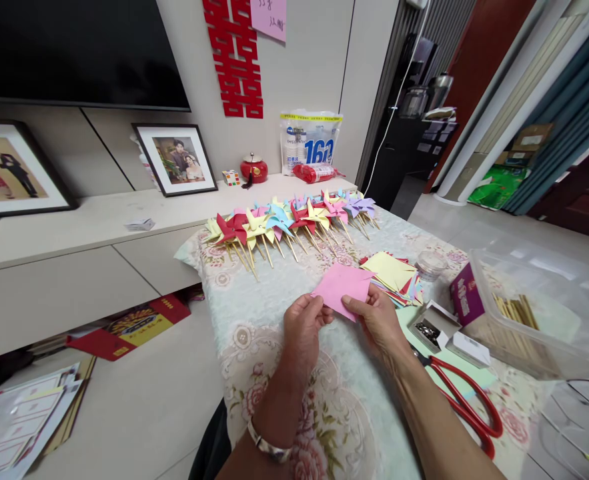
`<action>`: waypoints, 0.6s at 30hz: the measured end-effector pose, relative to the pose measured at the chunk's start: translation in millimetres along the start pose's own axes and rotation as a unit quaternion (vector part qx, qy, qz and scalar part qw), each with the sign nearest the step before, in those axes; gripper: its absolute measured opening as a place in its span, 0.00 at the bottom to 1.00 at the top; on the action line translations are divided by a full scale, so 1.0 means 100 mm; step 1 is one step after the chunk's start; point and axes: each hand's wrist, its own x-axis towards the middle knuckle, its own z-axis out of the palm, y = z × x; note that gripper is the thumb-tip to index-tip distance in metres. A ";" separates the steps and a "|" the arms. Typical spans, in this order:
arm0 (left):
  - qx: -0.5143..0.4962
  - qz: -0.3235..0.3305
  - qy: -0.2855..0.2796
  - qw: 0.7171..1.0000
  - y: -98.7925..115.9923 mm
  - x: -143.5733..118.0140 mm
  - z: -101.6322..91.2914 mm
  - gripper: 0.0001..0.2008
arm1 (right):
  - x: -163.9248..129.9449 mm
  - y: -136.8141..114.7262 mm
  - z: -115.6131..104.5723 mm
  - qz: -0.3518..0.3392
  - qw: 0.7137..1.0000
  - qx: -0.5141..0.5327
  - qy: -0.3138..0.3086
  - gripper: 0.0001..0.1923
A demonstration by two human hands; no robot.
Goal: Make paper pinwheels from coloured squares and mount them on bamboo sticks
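Note:
A pink paper square [341, 285] is held over the table between both hands. My left hand [301, 327] pinches its near left edge, and my right hand [377, 321] pinches its near right corner. Just beyond the paper lies a stack of coloured paper squares [391, 272] with a yellow sheet on top. Farther back, a row of several finished paper pinwheels [289, 220] on wooden sticks lies across the table.
Red-handled scissors [467, 403] lie right of my right forearm. A small open box of pins [427, 330], a purple box [464, 300] and a clear plastic bin [534, 313] holding wooden sticks sit at right. The floral tablecloth [254, 320] covers the table.

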 end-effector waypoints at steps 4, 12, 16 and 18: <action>-0.016 -0.022 -0.032 0.999 0.01 -0.02 0.02 0.17 | -0.01 0.00 0.01 0.002 1.000 0.025 -0.011 0.22; -0.024 0.000 -0.048 0.999 0.01 -0.05 0.09 0.19 | -0.07 0.05 0.11 0.034 0.997 0.042 -0.053 0.26; -0.039 0.014 -0.026 0.999 0.02 -0.04 0.09 0.19 | -0.11 0.02 0.14 0.048 0.995 0.029 -0.084 0.25; -0.037 0.015 -0.009 0.999 0.02 -0.04 0.09 0.18 | -0.11 0.02 0.14 0.049 0.995 0.020 -0.087 0.24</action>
